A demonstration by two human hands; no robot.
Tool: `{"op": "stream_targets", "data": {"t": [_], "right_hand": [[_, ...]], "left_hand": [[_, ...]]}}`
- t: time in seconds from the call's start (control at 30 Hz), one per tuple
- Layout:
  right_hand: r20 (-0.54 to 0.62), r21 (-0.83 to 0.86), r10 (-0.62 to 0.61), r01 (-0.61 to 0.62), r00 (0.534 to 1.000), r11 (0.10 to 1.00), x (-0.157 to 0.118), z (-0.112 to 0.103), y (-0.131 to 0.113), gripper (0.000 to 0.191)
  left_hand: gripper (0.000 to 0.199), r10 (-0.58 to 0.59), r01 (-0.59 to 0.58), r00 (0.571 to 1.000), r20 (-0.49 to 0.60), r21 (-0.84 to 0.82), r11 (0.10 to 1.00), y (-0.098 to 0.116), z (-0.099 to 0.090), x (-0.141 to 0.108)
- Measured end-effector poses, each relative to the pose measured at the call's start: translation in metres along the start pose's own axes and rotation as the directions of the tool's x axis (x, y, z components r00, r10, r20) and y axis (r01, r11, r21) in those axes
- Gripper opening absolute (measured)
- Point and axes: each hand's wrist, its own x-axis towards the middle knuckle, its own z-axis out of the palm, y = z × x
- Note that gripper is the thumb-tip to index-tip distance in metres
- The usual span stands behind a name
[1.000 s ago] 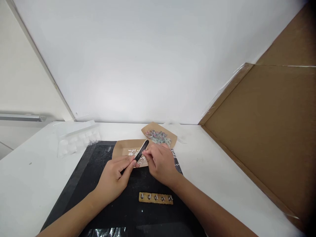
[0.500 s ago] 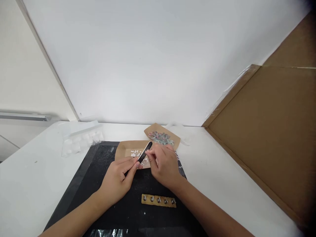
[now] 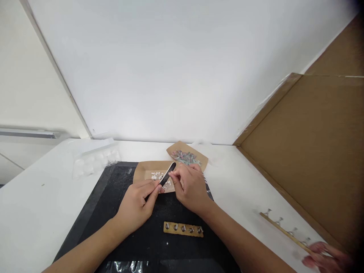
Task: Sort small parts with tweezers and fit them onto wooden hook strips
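Observation:
My left hand (image 3: pixel 139 203) is closed around a black nail file (image 3: pixel 168 176) with a pale edge, which slants up to the right. Close to its upper part, the fingertips of my right hand (image 3: pixel 189 187) are pinched together; whatever they hold is too small to make out. Behind and below the file, a brown paper tray (image 3: pixel 142 171) contains small white pieces (image 3: pixel 156 175). Nearer to me, a yellowish-brown strip (image 3: pixel 179 233) lies on the black mat (image 3: pixel 113 223), bearing a row of several metal studs with small whitish pieces.
A second paper tray (image 3: pixel 202 161) with colourful bits stands behind. Clear plastic packaging (image 3: pixel 96 161) sits at the left. At the lower right, another person's hand (image 3: pixel 327 256) holds a strip (image 3: pixel 287 234) with metal stands. A cardboard panel (image 3: pixel 307 151) borders the right side.
Another person's hand has come into view at the lower right with a strip of metal stands. My own hands and the file have barely moved.

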Motion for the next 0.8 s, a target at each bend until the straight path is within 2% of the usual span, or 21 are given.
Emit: {"op": "stream_targets", "data": {"t": [0.1,0.23,0.4,0.53,0.67,0.8], "right_hand": [[0.055,0.024,-0.034,0.032,0.998,0.999,-0.0003,-0.0002,-0.0016,0.023],[-0.009,-0.014,-0.007,0.007,1.0,1.0,-0.0007,0.0001,-0.0011,0.021],[0.039,0.008,-0.036,0.035,0.999,0.999,-0.0011,-0.0007,0.0016,0.023],[-0.032,-0.004,-0.003,0.003,0.999,1.0,-0.0011,-0.0008,0.0021,0.019],[0.012,-0.009,-0.046,0.046,0.999,0.999,-0.0011,-0.001,0.0022,0.023],[-0.053,-0.026,-0.015,0.014,0.998,1.0,-0.0002,-0.0025,0.0059,0.02]], "left_hand": [[0.028,0.011,-0.012,1.0,0.009,0.008,1.0,0.0009,-0.001,0.0001],[0.029,0.014,-0.013,1.0,-0.012,0.024,1.0,0.0018,-0.0015,0.0],[0.028,0.027,-0.027,1.0,0.003,0.01,1.0,0.0005,-0.0005,-0.0004],[0.026,0.027,-0.027,1.0,-0.014,0.011,1.0,-0.0003,-0.0001,-0.001],[0.027,0.038,-0.038,0.999,-0.007,0.015,0.999,-0.0001,0.0,-0.0008],[0.027,0.045,-0.044,0.999,-0.028,0.024,0.999,0.0005,-0.0005,-0.0004]]}}
